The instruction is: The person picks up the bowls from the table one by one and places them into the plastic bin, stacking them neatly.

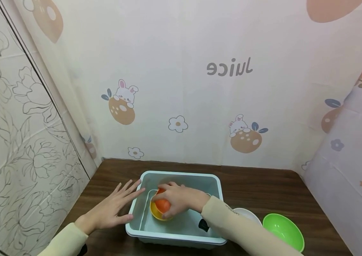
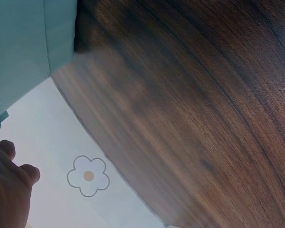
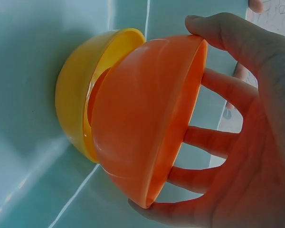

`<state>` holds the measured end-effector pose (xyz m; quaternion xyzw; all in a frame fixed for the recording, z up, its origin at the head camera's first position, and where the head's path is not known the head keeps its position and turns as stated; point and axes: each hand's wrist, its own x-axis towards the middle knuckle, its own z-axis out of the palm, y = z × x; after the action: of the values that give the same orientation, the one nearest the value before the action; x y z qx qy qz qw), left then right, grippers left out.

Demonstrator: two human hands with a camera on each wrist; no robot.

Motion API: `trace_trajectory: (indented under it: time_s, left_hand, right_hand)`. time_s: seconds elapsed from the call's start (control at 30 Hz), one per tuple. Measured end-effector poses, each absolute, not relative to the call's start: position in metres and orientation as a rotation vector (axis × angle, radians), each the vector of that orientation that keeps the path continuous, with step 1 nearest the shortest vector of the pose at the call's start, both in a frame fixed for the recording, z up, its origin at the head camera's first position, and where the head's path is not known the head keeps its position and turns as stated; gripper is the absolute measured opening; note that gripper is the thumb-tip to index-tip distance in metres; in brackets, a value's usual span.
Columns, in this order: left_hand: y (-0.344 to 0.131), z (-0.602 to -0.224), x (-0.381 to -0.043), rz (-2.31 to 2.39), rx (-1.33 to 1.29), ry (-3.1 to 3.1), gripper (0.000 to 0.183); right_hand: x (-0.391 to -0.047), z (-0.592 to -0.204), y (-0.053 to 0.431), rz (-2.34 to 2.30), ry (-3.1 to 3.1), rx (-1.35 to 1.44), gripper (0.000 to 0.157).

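Fingers point(image 3: 210, 141) of the right hand point(image 1: 178, 197) grip an orange bowl point(image 3: 140, 111); the left hand point(image 1: 114, 207), splayed, perhaps touches the tub's point(image 1: 176, 237) left edge.

Pale printed backdrop point(image 1: 181, 85), dark wooden table point(image 1: 257, 188)

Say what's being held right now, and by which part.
The right hand grips the orange bowl by its rim; the left hand holds nothing.
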<state>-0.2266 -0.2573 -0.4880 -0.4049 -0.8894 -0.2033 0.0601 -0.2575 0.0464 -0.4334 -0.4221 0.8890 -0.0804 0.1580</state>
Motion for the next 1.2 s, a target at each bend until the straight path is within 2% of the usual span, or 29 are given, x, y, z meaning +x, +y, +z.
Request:
trace_trajectory:
  time_s: [0.97,1.2]
  left_hand:
    - [-0.261,-0.492,-0.225,-0.631,-1.249,-2.685,0.085]
    - [-0.259,-0.492,-0.228,-0.637,-1.264,-2.681,0.080]
  right_hand:
    - [-0.264,-0.453,0.022,-0.126,2.503,-1.257,0.058]
    - [-0.265,-0.455,0.024,-0.117,2.506,-1.248,0.059]
